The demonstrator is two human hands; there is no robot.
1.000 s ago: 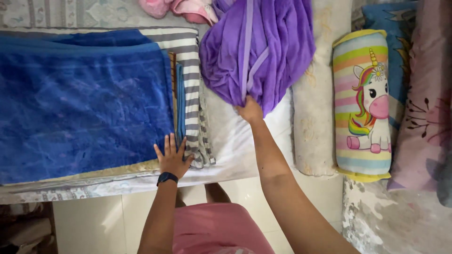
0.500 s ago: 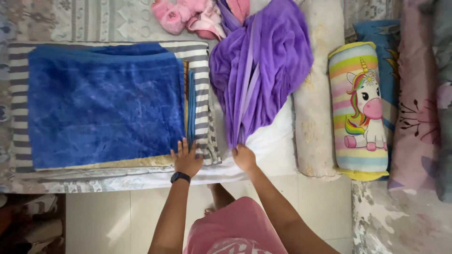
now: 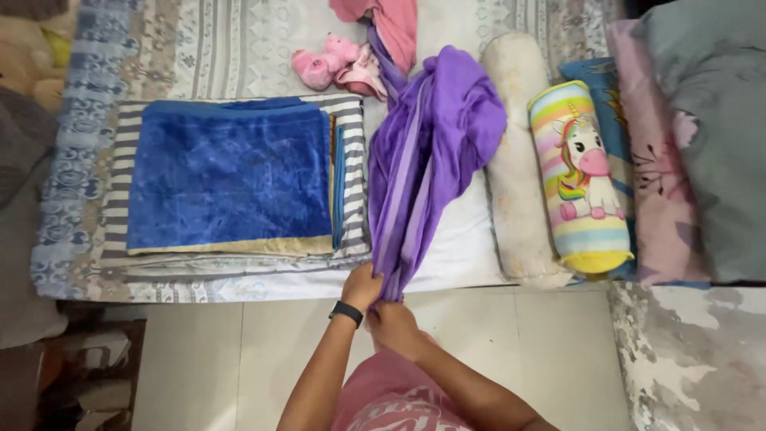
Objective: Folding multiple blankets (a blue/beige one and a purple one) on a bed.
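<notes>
— Where is the purple blanket (image 3: 435, 152) from you?

— Its near end is bunched in my fingers at the bed (image 3: 471, 255) edge. Left hand (image 3: 363, 286) and right hand (image 3: 391, 323) both clench it; its length runs away from me.

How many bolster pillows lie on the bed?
2: a cream bolster lying right of the purple blanket, and a striped unicorn bolster just right of the cream one. Others may be hidden under bedding.
</notes>
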